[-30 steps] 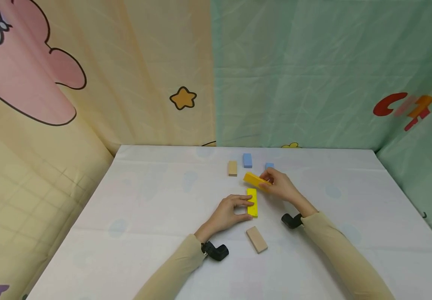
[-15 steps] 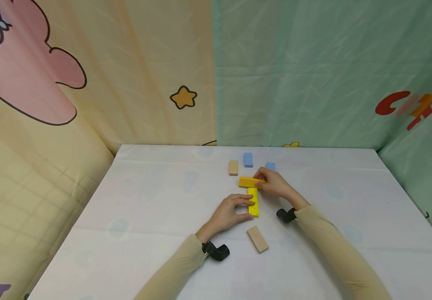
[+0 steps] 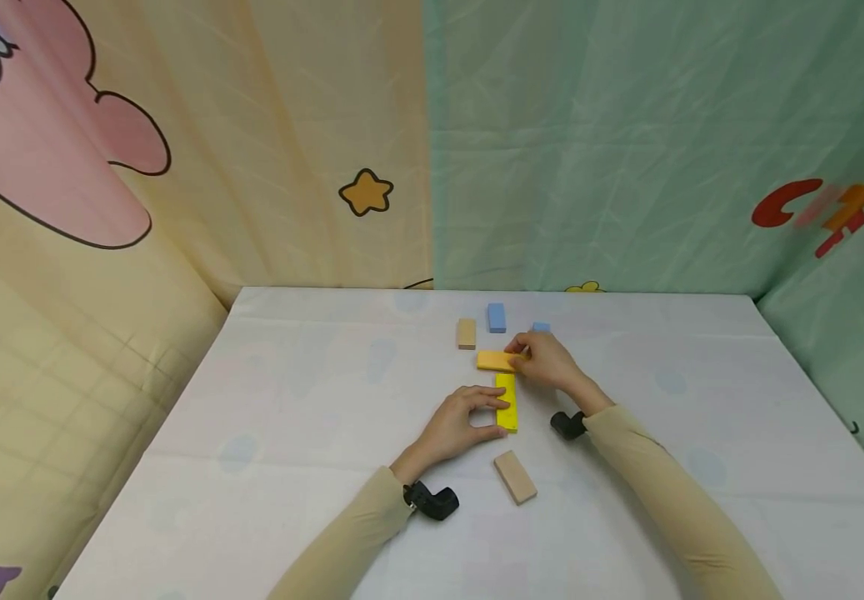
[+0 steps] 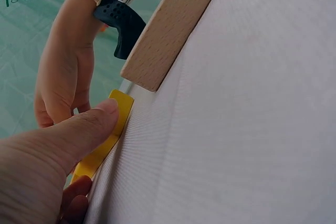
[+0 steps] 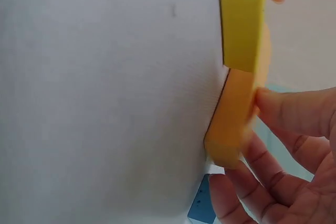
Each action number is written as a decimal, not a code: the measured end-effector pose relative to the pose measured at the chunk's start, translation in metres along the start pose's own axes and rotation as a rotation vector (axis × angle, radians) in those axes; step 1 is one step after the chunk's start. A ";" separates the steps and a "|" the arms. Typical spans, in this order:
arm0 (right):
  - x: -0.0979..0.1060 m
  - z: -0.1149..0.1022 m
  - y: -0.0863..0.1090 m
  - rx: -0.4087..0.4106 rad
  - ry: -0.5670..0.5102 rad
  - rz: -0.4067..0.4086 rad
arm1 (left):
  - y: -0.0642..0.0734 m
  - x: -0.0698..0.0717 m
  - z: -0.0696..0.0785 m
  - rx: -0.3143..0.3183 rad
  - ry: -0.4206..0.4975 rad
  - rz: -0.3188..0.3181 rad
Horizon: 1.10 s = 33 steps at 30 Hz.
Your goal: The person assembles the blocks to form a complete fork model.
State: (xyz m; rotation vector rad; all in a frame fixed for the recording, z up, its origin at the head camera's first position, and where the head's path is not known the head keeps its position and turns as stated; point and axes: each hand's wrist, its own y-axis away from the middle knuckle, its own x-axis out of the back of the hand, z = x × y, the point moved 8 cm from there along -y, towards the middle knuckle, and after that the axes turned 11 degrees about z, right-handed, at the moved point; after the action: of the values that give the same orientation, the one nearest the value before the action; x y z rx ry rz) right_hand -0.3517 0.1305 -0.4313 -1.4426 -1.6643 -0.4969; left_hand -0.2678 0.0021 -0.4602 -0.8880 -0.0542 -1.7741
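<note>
Two yellow-toned blocks are in hand. Our left hand pinches the yellow block, which lies flat on the tabletop pointing away from us. Our right hand holds the orange block by one end, laying it crosswise at the yellow block's far end — the two look to be touching, forming a T. As we judge it, that pairing is nearly set, though neither hand has let go. Four blocks lie untouched: a tan block near us, another tan block and two blue blocks farther off — one partly hidden behind our right hand.
</note>
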 end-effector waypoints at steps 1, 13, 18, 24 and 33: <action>0.000 -0.001 -0.001 0.007 0.010 0.008 | 0.000 0.000 0.000 0.000 -0.001 -0.001; 0.002 -0.007 0.008 0.175 0.023 -0.091 | 0.000 0.000 0.000 -0.008 -0.012 -0.014; 0.001 -0.008 0.012 0.195 0.017 -0.073 | 0.000 0.002 0.001 -0.005 -0.019 -0.011; 0.000 -0.005 0.013 0.173 -0.008 -0.075 | 0.001 0.001 -0.001 0.000 -0.023 -0.008; -0.001 -0.004 0.016 0.171 -0.004 -0.066 | 0.001 0.000 -0.002 0.008 -0.015 -0.002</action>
State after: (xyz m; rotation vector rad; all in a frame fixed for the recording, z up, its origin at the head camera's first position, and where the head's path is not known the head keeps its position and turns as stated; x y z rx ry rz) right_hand -0.3356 0.1313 -0.4333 -1.2686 -1.7183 -0.3779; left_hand -0.2678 0.0009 -0.4622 -0.8960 -0.0716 -1.7681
